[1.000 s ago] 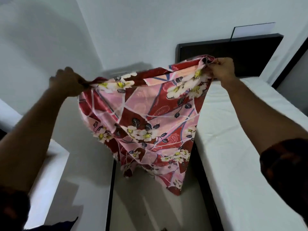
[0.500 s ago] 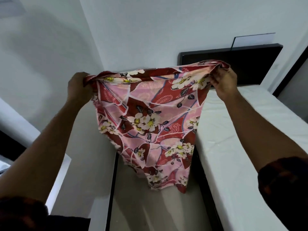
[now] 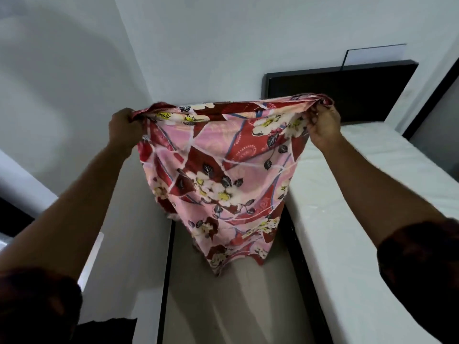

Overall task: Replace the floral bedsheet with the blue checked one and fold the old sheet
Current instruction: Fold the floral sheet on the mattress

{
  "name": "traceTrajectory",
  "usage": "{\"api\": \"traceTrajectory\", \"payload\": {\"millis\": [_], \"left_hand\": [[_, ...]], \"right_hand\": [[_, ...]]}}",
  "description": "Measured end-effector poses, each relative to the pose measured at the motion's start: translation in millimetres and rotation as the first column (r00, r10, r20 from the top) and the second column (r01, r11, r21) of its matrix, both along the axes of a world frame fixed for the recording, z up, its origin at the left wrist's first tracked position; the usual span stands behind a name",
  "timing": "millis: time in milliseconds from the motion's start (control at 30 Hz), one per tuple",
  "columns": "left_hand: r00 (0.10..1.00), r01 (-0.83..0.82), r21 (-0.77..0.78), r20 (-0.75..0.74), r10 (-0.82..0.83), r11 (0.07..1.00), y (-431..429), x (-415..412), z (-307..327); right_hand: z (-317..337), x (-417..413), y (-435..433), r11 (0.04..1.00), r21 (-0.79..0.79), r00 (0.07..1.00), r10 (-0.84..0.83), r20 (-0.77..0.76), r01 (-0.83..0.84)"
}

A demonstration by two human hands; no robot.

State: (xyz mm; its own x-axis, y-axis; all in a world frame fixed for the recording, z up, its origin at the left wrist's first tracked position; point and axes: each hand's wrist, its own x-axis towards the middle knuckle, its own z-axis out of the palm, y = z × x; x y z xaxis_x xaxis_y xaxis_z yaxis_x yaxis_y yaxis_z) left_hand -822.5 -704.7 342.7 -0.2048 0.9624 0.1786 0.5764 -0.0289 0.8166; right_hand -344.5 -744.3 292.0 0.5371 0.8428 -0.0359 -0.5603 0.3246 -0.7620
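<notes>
Head cam: L hand (image 3: 124, 127) & R hand (image 3: 324, 125) grip floral bedsheet (image 3: 223, 170) top corners.

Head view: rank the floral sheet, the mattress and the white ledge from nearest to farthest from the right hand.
1. floral sheet: its top corner is gripped in the right hand.
2. mattress: just below that hand, on the right side.
3. white ledge: at the far left edge, across the whole sheet.
</notes>
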Motion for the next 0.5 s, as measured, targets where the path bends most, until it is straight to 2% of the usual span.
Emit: {"api": "traceTrajectory", "payload": {"millis": [67, 167, 267, 400, 500], "left_hand": [[1.000, -0.001, 0.017, 0.031, 0.000, 1.000, 25.6, -5.4, 2.6], [0.999, -0.007, 0.144, 0.047, 0.000, 0.990, 41.0, -16.6, 16.0], [0.991, 0.044, 0.209, 0.111, -0.068, 0.977, -4.6, -5.3, 39.9], [0.952, 0.235, 0.196, 0.152, -0.266, 0.952, -48.6, 0.7, 34.9], [0.942, 0.190, 0.094, 0.265, -0.208, 0.977, -35.6, 2.3, 22.2]], "right_hand": [[14.2, 0.2, 14.5, 1.000, 0.019, 0.998, 0.024, -0.051, -0.023], [35.3, 9.0, 17.3, 0.987, 0.107, 0.984, 0.131, -0.122, -0.118], [35.5, 18.8, -7.7, 0.964, 0.184, 0.959, 0.225, -0.173, -0.193], [-4.4, 38.6, -42.5, 0.965, 0.179, 0.938, 0.233, -0.258, -0.190], [-23.6, 36.9, -47.5, 0.963, 0.101, 0.928, 0.268, -0.259, -0.250]]}}
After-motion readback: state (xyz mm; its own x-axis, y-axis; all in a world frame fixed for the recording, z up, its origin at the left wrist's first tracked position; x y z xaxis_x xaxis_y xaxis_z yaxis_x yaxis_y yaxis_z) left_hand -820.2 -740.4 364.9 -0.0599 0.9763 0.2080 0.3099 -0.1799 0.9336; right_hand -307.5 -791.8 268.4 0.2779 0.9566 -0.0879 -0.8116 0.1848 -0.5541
